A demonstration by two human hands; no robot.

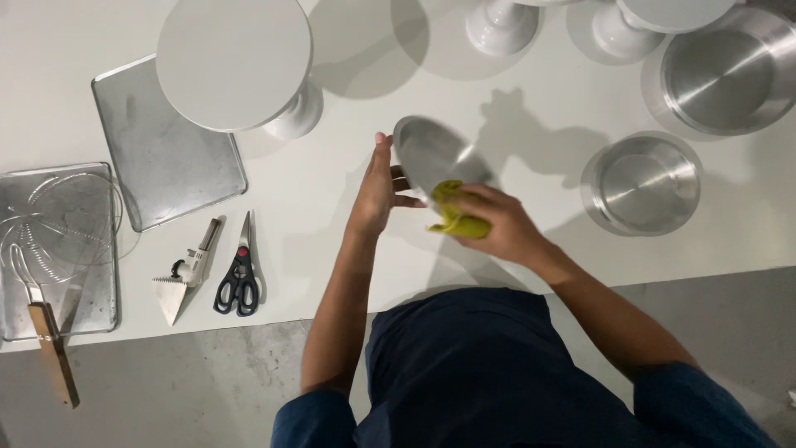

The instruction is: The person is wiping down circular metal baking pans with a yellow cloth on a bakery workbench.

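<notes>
Tilting above the desk's middle, the small round metal pan (433, 156) looks light, stiff and slick — best taken by its rim. The left hand (375, 192) braces that rim with flat, open fingers; the right hand (497, 224) grips a yellow-green cloth (454, 214) against the pan's lower edge.

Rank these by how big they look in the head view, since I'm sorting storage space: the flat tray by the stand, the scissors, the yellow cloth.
1. Flat tray, clearly largest.
2. Scissors.
3. Yellow cloth, though the right hand bunches and covers part of it, so its true size is unsure.
</notes>
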